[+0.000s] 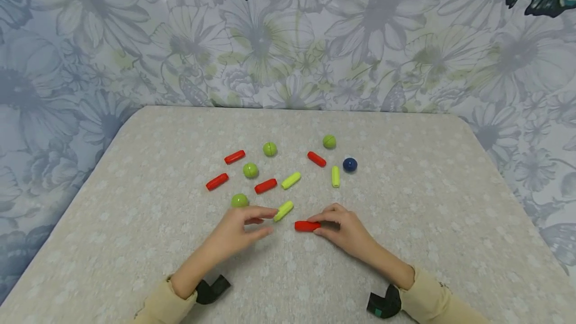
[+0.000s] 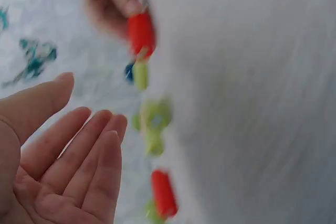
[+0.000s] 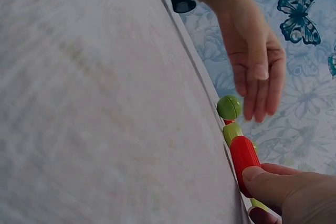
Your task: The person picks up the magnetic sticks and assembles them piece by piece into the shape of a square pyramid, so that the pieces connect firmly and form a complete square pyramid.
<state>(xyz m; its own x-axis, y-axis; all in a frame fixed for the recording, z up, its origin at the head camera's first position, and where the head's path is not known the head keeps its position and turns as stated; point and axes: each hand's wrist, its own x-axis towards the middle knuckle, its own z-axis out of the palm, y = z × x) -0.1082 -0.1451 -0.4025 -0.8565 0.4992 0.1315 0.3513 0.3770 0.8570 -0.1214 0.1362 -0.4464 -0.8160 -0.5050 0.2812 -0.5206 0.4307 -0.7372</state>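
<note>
My right hand (image 1: 344, 229) pinches one end of a short red ribbed cylinder (image 1: 305, 226) between thumb and fingers, low over the table or on it. The right wrist view shows the thumb pressed along the red cylinder (image 3: 243, 156). My left hand (image 1: 240, 229) has its fingers extended and holds nothing; in the left wrist view its palm (image 2: 63, 182) faces up, bare. Its fingertips are close to a yellow-green cylinder (image 1: 284, 211); whether they touch it, I cannot tell. Just behind that hand, a green ball (image 1: 239, 200) is partly hidden.
Farther back on the patterned tabletop (image 1: 135, 204) lie several red cylinders (image 1: 265, 186), more yellow-green cylinders (image 1: 291, 180), several green balls (image 1: 250, 170) and a dark blue ball (image 1: 349, 165). A floral wall (image 1: 288, 39) stands behind the table's far edge.
</note>
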